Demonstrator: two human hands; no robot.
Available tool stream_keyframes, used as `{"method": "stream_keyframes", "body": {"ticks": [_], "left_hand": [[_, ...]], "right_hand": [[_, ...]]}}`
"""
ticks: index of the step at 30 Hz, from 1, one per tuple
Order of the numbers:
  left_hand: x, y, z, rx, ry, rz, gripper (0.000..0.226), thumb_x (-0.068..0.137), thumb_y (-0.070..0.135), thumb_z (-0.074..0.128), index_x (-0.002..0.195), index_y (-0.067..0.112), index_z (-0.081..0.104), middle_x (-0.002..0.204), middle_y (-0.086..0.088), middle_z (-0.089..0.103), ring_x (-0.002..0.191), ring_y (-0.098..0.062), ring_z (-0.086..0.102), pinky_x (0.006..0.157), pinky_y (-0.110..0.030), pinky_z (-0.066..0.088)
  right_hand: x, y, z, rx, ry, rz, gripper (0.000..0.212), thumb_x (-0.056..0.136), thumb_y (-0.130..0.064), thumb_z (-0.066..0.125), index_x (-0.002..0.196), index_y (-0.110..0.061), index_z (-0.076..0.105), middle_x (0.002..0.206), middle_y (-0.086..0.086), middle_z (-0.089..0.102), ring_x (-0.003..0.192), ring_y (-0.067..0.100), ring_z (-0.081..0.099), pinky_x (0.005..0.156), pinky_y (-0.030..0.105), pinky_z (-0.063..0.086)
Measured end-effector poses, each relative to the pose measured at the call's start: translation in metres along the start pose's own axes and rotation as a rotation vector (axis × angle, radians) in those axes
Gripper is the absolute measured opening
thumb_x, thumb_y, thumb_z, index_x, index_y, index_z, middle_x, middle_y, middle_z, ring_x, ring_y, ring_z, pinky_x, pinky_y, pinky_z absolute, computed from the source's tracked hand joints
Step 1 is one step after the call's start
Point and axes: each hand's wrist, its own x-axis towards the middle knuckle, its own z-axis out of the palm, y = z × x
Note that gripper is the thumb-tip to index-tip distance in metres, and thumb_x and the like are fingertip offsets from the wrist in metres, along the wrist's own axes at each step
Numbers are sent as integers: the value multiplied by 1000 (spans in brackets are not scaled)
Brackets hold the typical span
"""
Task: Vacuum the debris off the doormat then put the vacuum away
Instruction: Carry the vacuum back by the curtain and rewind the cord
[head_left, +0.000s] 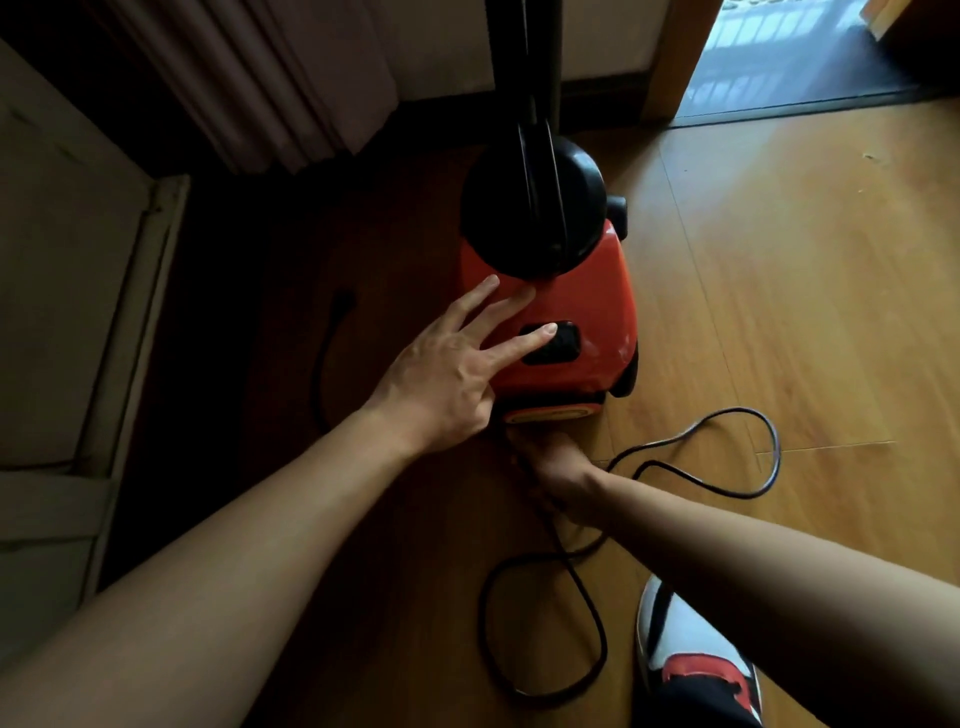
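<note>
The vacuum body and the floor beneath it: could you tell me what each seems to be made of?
Vacuum body: glossy red moulded plastic, judging by its smooth curves and soft highlights. Floor: wood or wood-look laminate planks, showing grain and seams, with a satin sheen.

Light: daylight entered from the doorway (789, 47) at far right, brightening the wooden floor (779, 291) | Shadow: left side and curtain (249, 78) lay dim, nearly black by the wall | Glare: soft sheen on the red vacuum (597, 317) | Quality: wide-angle bending at edges, slight softness, near forearms blurred.
</note>
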Motion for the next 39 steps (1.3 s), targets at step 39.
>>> {"method": "stream_keyframes", "body": {"ticks": [39], "left_hand": [[-1, 15, 9, -73, 58, -52, 80, 83, 49, 65, 152, 42, 25, 164, 8, 9, 151, -15, -10, 118, -29, 4]], "right_hand": [[-85, -40, -40, -195, 58, -419, 29, 107, -27, 45, 99, -8, 66, 61, -12, 55, 54, 3, 48, 54, 24, 39]]}}
